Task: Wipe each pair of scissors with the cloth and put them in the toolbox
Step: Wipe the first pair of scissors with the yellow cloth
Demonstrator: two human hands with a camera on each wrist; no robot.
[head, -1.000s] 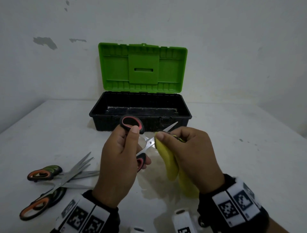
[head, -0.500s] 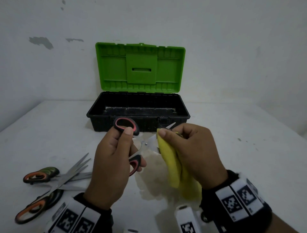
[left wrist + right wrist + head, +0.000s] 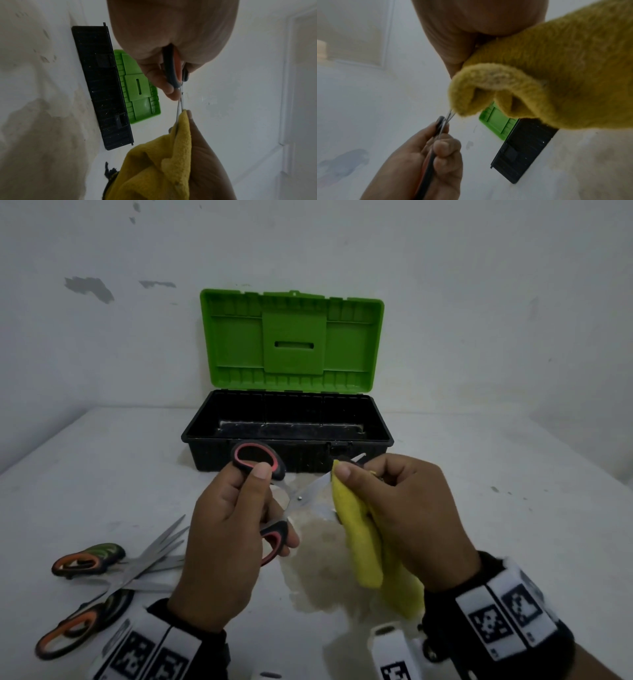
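Red-handled scissors [image 3: 274, 494] held above the table just in front of the toolbox [image 3: 287, 440]: left hand [image 3: 222, 542] curled round the handles, right hand [image 3: 404, 522] pinching the yellow cloth [image 3: 366, 546] over the blades. Only the head view shows two orange-handled scissors [image 3: 102, 583] lying left of the toolbox, nearer the person. Toolbox open, green lid [image 3: 291, 340] upright.

Bare room: chipped white wall [image 3: 89, 289], stained white table [image 3: 479, 474].
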